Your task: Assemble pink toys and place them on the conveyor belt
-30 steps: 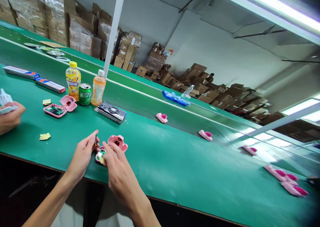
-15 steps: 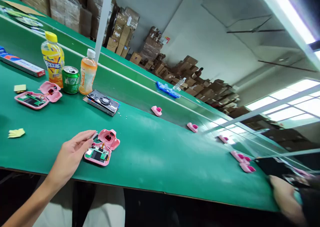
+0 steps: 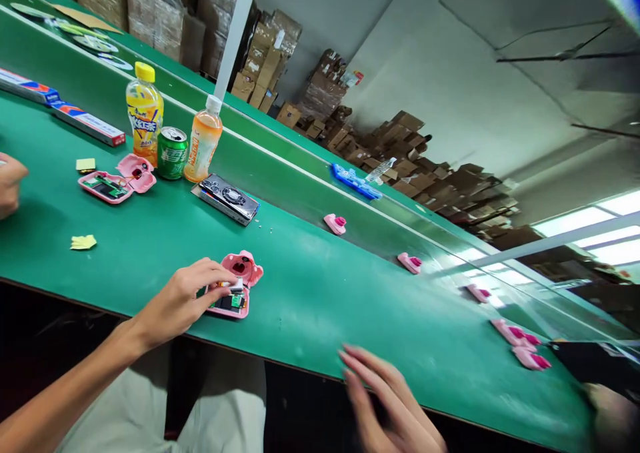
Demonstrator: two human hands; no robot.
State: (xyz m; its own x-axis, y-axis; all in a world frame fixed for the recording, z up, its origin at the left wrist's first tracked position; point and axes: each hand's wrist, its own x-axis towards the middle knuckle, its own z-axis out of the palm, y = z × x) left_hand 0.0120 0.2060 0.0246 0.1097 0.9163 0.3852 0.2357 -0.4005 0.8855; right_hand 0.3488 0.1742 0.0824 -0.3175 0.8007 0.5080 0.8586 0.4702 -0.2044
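My left hand point(image 3: 193, 296) pinches a small silver-white block point(image 3: 236, 285) between thumb and fingers, right over an opened pink toy camera casing point(image 3: 245, 310). Green circuit boards and a dark part show in its lower half; the lid half, with rounded ears, lies folded back behind it. Part of the casing is covered by my fingers. My right hand point(image 3: 393, 403), slightly blurred, is at the table's front edge with fingers extended and nothing visible in them. A second opened pink casing point(image 3: 107, 188) lies farther left, apart from my hands.
Two drink bottles point(image 3: 145, 116), a green can point(image 3: 173, 153) and a silver-black boxed device point(image 3: 230, 198) stand behind. Several pink cameras point(image 3: 411, 262) line the right side. Yellow paper point(image 3: 83, 242) lies left. Other people's hands point(image 3: 9, 185) show at both side edges.
My left hand has moved the silver-white block from beside the pink casing to over its lower half. My right hand has come into view at the front edge. The view has shifted left.
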